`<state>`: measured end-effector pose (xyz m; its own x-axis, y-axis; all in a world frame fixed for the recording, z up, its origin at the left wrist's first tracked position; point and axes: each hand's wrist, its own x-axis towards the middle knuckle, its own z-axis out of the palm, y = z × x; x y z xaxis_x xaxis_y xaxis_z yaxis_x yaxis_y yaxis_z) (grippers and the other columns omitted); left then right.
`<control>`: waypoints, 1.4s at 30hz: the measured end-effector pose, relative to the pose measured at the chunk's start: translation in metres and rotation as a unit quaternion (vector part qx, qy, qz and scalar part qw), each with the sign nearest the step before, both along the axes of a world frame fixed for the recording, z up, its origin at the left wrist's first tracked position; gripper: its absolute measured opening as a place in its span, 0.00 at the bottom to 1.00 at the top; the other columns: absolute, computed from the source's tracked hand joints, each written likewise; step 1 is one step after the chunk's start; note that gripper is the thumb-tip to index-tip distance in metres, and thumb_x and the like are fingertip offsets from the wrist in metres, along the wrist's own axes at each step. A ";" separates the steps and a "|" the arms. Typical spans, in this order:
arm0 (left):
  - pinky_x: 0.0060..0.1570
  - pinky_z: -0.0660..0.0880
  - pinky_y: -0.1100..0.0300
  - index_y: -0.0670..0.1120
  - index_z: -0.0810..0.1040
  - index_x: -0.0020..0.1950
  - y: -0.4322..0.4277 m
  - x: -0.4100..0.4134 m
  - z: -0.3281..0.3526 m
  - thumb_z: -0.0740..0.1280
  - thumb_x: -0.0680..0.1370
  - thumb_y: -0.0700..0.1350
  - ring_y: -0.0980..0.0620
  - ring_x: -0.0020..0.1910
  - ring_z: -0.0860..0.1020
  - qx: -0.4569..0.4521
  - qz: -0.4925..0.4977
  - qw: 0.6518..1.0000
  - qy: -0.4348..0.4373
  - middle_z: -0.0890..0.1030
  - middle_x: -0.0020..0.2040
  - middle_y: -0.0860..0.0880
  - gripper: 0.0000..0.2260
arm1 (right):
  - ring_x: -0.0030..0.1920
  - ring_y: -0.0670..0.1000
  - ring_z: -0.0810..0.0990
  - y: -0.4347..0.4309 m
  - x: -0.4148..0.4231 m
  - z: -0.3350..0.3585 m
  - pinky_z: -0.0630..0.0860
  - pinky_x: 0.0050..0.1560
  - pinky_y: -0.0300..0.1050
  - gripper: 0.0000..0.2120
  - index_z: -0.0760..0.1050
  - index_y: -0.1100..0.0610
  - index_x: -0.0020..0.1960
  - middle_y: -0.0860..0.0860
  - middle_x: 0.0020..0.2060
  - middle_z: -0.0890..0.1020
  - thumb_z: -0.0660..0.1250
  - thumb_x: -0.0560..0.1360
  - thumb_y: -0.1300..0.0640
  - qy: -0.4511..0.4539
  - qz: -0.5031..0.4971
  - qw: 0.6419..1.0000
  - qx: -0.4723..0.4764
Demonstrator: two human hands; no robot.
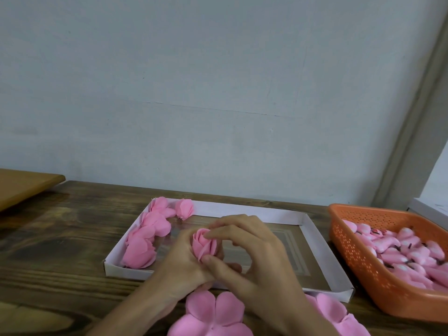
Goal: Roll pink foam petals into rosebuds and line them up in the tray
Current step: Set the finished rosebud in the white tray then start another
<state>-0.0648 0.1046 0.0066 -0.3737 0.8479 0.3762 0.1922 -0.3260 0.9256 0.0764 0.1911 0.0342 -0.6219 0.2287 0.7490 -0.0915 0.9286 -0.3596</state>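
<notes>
A half-rolled pink rosebud (204, 243) is held over the shallow white cardboard tray (315, 232). My left hand (184, 265) grips it from below and behind. My right hand (244, 253) pinches its front petals between thumb and fingertips. Several finished pink rosebuds (143, 248) lie in a column along the tray's left side, with one more rosebud (184, 208) at the back. Flat pink foam petal sheets (213, 314) lie on the table in front of the tray, partly covered by my forearms.
An orange perforated plastic basket (358, 253) at the right holds several pink bud cores with dark stems. A lighter wooden board (24, 187) sits at the far left. The dark wooden table (60, 251) meets a pale wall behind.
</notes>
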 end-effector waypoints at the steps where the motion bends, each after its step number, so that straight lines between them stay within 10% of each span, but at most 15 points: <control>1: 0.31 0.75 0.52 0.49 0.81 0.39 -0.001 -0.001 -0.001 0.81 0.61 0.46 0.51 0.33 0.75 -0.006 -0.002 1.000 0.000 0.75 0.32 0.49 0.12 | 0.62 0.44 0.79 0.000 0.000 0.000 0.76 0.58 0.41 0.12 0.83 0.43 0.58 0.36 0.58 0.80 0.75 0.75 0.47 0.003 0.004 1.000 -0.014; 5: 0.26 0.64 0.62 0.38 0.74 0.39 -0.002 0.001 0.000 0.81 0.61 0.45 0.49 0.27 0.67 0.000 0.005 0.993 -0.117 0.71 0.30 0.43 0.19 | 0.53 0.50 0.82 -0.007 -0.006 -0.007 0.79 0.45 0.40 0.09 0.79 0.41 0.55 0.43 0.50 0.83 0.72 0.76 0.47 0.073 0.004 0.977 -0.199; 10: 0.48 0.73 0.53 0.44 0.69 0.39 0.002 -0.003 0.006 0.79 0.66 0.39 0.44 0.45 0.73 0.058 -0.044 0.951 -0.300 0.74 0.43 0.42 0.17 | 0.47 0.48 0.85 -0.017 -0.017 -0.018 0.83 0.47 0.59 0.02 0.77 0.45 0.48 0.46 0.43 0.86 0.70 0.76 0.50 0.056 0.041 0.935 -0.348; 14: 0.49 0.79 0.47 0.41 0.74 0.55 -0.003 0.001 0.008 0.86 0.60 0.46 0.42 0.53 0.79 0.023 -0.095 0.924 -0.370 0.78 0.56 0.41 0.30 | 0.50 0.46 0.85 -0.025 -0.023 -0.022 0.82 0.51 0.44 0.12 0.78 0.42 0.52 0.46 0.49 0.87 0.73 0.70 0.49 -0.002 0.084 0.919 -0.385; 18: 0.49 0.81 0.46 0.29 0.67 0.65 -0.005 0.006 0.009 0.87 0.59 0.49 0.38 0.55 0.79 0.021 -0.099 0.932 -0.348 0.79 0.60 0.36 0.46 | 0.46 0.49 0.85 -0.025 -0.024 -0.025 0.81 0.49 0.44 0.17 0.81 0.49 0.54 0.50 0.48 0.87 0.80 0.68 0.59 0.033 0.071 0.904 -0.420; 24: 0.54 0.78 0.46 0.45 0.74 0.51 -0.006 0.010 0.010 0.79 0.70 0.42 0.39 0.56 0.80 0.054 -0.166 0.938 -0.298 0.81 0.59 0.38 0.16 | 0.40 0.51 0.83 -0.027 -0.023 -0.020 0.79 0.42 0.46 0.12 0.82 0.55 0.49 0.54 0.44 0.87 0.78 0.67 0.63 0.094 0.080 0.902 -0.414; 28: 0.61 0.73 0.40 0.37 0.70 0.56 -0.009 0.006 0.013 0.78 0.73 0.44 0.36 0.65 0.77 0.048 -0.163 0.951 -0.259 0.77 0.70 0.36 0.21 | 0.39 0.52 0.83 -0.026 -0.022 -0.016 0.79 0.42 0.46 0.07 0.84 0.55 0.45 0.56 0.39 0.87 0.75 0.67 0.58 0.087 0.103 0.888 -0.440; 31: 0.52 0.72 0.48 0.32 0.72 0.62 -0.012 0.006 0.017 0.80 0.71 0.54 0.36 0.62 0.77 0.025 -0.155 0.963 -0.217 0.80 0.68 0.40 0.33 | 0.35 0.50 0.82 -0.031 -0.023 -0.012 0.80 0.39 0.42 0.05 0.86 0.54 0.43 0.56 0.32 0.84 0.72 0.69 0.56 0.029 0.157 0.847 -0.507; 33: 0.38 0.76 0.58 0.42 0.82 0.49 -0.015 0.010 0.020 0.80 0.70 0.57 0.38 0.61 0.80 0.025 -0.150 0.969 -0.195 0.84 0.60 0.42 0.21 | 0.34 0.52 0.82 -0.034 -0.025 -0.011 0.79 0.36 0.42 0.09 0.87 0.56 0.41 0.57 0.32 0.83 0.72 0.70 0.50 -0.009 0.172 0.812 -0.558; 36: 0.29 0.78 0.60 0.35 0.75 0.43 -0.015 0.011 0.021 0.83 0.66 0.58 0.39 0.54 0.85 0.024 -0.120 0.966 -0.226 0.79 0.55 0.26 0.29 | 0.31 0.53 0.81 -0.034 -0.026 -0.009 0.77 0.33 0.42 0.11 0.86 0.56 0.37 0.58 0.33 0.83 0.70 0.71 0.50 -0.037 0.186 0.774 -0.605; 42: 0.44 0.79 0.49 0.41 0.81 0.45 -0.012 0.011 0.021 0.75 0.70 0.57 0.40 0.56 0.85 0.021 -0.009 0.981 -0.194 0.85 0.57 0.37 0.20 | 0.49 0.53 0.87 -0.038 -0.028 -0.023 0.84 0.52 0.48 0.15 0.84 0.49 0.59 0.54 0.48 0.88 0.74 0.73 0.59 0.039 0.159 0.860 -0.484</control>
